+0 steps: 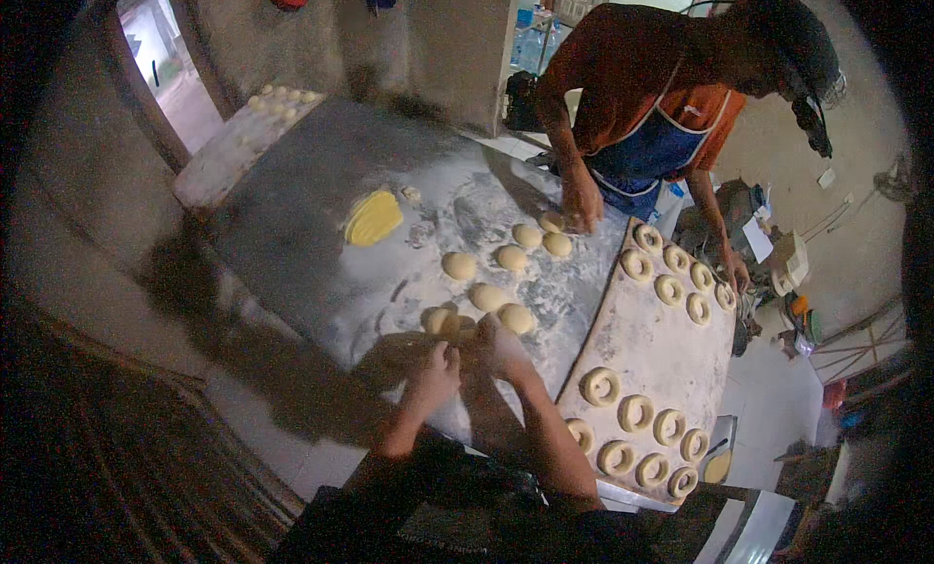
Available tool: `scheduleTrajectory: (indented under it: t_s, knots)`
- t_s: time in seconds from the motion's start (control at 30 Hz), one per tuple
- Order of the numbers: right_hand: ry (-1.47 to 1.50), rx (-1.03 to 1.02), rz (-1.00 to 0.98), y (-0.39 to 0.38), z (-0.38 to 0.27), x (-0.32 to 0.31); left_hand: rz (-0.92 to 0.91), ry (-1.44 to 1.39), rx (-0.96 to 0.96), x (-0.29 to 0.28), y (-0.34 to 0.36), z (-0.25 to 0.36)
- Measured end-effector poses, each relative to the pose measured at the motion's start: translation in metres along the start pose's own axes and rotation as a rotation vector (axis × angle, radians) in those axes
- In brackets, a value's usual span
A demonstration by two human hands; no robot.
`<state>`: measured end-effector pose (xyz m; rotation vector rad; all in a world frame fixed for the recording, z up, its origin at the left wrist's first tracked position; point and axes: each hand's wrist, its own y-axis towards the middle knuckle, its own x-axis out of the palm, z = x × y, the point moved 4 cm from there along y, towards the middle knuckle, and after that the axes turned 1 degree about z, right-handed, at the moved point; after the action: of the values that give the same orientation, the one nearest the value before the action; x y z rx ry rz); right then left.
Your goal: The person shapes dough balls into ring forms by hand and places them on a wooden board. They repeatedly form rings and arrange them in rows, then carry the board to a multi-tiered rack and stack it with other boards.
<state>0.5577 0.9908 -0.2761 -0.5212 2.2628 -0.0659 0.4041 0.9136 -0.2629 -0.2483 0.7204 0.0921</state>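
My left hand is over the near edge of the floured table, its fingers curled in; what they hold, if anything, is hidden. Beside it my right hand is blurred, so its fingers cannot be made out. Just beyond my left hand lies a dough ball. Another dough ball is close past my right hand, and a longer dough piece sits between and behind them. Several more dough balls rest farther back on the flour. A yellow slab, perhaps dough or fat, lies to the left.
Right of the table, a wooden board carries several dough rings in two groups. A co-worker in a blue apron stands at the far right, one hand by a dough ball, the other at the board. Another board with dough pieces is far left.
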Motion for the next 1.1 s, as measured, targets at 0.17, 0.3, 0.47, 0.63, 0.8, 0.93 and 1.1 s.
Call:
scheduleTrajectory:
  t_s: [0.17,0.3,0.47,0.63,0.8,0.93,1.1]
  knots:
    - [0.833,-0.109,-0.065,-0.020,-0.063,-0.051,-0.168,-0.703,0.001,-0.041,0.015,0.014]
    - [0.829,-0.080,0.009,-0.035,-0.110,-0.069,-0.264,-0.670,0.147,-0.075,0.028,0.029]
    - [0.134,0.064,0.648,-0.001,-0.127,-0.054,-0.007,-0.519,0.505,-0.084,0.040,0.046]
    - [1.045,-0.195,0.127,0.002,-0.113,-0.030,0.306,-0.456,0.498,-0.087,0.063,0.046]
    - [1.711,-0.073,0.168,-0.018,-0.112,-0.048,-0.317,-1.377,0.389,-0.084,0.047,0.047]
    - [0.331,-0.139,0.316,-0.030,-0.140,-0.061,-0.102,-1.004,0.314,-0.073,0.046,0.046]
    - [1.148,-0.138,0.225,-0.039,-0.141,-0.074,-0.106,-0.966,0.606,-0.053,0.050,0.066]
